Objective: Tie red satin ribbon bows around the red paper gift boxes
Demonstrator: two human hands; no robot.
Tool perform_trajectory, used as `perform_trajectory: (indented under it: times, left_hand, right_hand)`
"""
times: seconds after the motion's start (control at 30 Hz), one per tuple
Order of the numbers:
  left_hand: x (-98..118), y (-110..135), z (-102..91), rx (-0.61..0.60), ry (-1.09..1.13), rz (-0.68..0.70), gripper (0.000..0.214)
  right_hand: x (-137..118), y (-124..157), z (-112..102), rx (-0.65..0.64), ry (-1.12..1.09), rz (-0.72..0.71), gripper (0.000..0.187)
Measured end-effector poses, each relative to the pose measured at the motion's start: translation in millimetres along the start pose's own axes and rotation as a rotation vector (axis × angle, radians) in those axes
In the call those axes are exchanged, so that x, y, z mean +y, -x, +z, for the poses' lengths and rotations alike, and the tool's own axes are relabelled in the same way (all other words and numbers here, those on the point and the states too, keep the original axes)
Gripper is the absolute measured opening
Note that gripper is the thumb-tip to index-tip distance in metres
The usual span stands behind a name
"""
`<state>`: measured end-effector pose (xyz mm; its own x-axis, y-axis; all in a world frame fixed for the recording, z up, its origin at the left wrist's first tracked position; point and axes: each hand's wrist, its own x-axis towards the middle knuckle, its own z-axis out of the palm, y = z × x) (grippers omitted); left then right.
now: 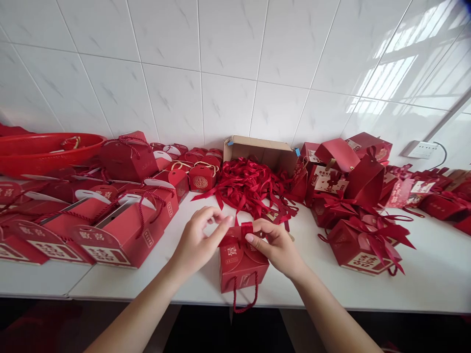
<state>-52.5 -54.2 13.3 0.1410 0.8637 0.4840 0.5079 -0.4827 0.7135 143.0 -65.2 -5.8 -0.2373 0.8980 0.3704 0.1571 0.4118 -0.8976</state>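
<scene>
Currently the left hand (196, 242) and right hand (277, 247) meet over a small red cardboard gift box (241, 267), which stands at the front edge of the white counter (405, 284). Fingers of both hands are pinched narrow on a dark red satin ribbon (243, 229) at the box top.

Risk (my judgement): an uneven tug could tip the light box off the edge, or the slick ribbon could slip free.

Box: top folded shut, round printed emblem, cord handle dangling over the edge.

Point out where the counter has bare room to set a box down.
Widest bare patch: front right of the counter, between the ribbon-tied boxes and the front edge. A narrower strip lies between those boxes and the right hand. Crowded: the ribbon pile behind, and open boxes left.
</scene>
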Motion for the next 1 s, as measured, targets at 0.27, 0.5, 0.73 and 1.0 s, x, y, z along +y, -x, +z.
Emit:
perform_trajectory:
  times: [0.27, 0.5, 0.73, 1.0]
  left_hand:
    - [-29.5, 21.4, 0.6, -0.396, 0.330, -0.459, 0.046]
    - [4.3, 9.6, -20.4, -0.363, 0.566, -0.394, 0.030]
    - [35.5, -29.6, -12.3, -0.454, 0.469, -0.119, 0.032]
    - [5.7, -25.6, -3.1, -0.396, 0.233, -0.088, 0.027]
  right_hand:
    - [1.8, 5.1, 1.8, -0.114, -0.140, 0.059, 0.025]
    - [-8.9, 2.5, 18.8, 0.075, 0.151, 0.083, 0.014]
    - [-16.6, 5.3, 23.7, 0.012, 0.279, -0.074, 0.014]
    - [-8.4, 2.8, 20.7, 0.047, 0.081, 0.039, 0.032]
